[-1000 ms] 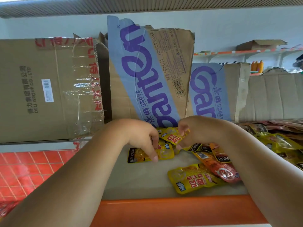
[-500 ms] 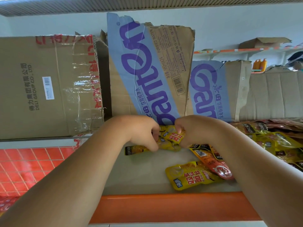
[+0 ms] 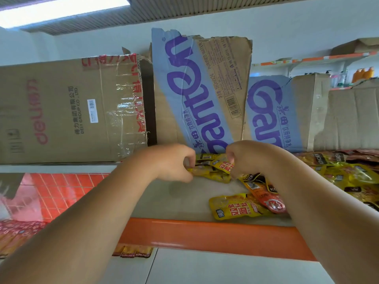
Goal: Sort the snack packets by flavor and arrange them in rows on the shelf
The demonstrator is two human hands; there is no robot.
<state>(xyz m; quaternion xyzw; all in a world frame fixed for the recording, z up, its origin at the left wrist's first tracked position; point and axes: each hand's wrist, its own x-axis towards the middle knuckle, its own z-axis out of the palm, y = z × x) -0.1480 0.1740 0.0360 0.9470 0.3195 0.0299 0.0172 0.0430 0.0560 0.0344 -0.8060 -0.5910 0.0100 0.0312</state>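
Both my hands meet at the back of the grey shelf (image 3: 184,201), over a small stack of yellow snack packets (image 3: 213,173). My left hand (image 3: 174,162) has its fingers curled onto the stack's left end. My right hand (image 3: 244,156) pinches a yellow packet with red characters (image 3: 224,166) above the stack. Another yellow packet (image 3: 235,207) lies flat near the shelf's front edge. An orange packet (image 3: 264,195) lies beside it, partly under my right forearm. A loose pile of yellow and dark packets (image 3: 348,173) covers the shelf at the right.
Cardboard boxes line the shelf's back: a taped brown one (image 3: 67,111) at left, blue-printed water cartons (image 3: 196,93) in the middle. An orange rail (image 3: 205,232) edges the shelf front. Red packets (image 3: 18,228) and red floor tiles (image 3: 61,191) show lower left.
Both hands have moved toward the back of the shelf and closer together. The yellow packet under my left hand has slid back with them onto the stack by the cartons.
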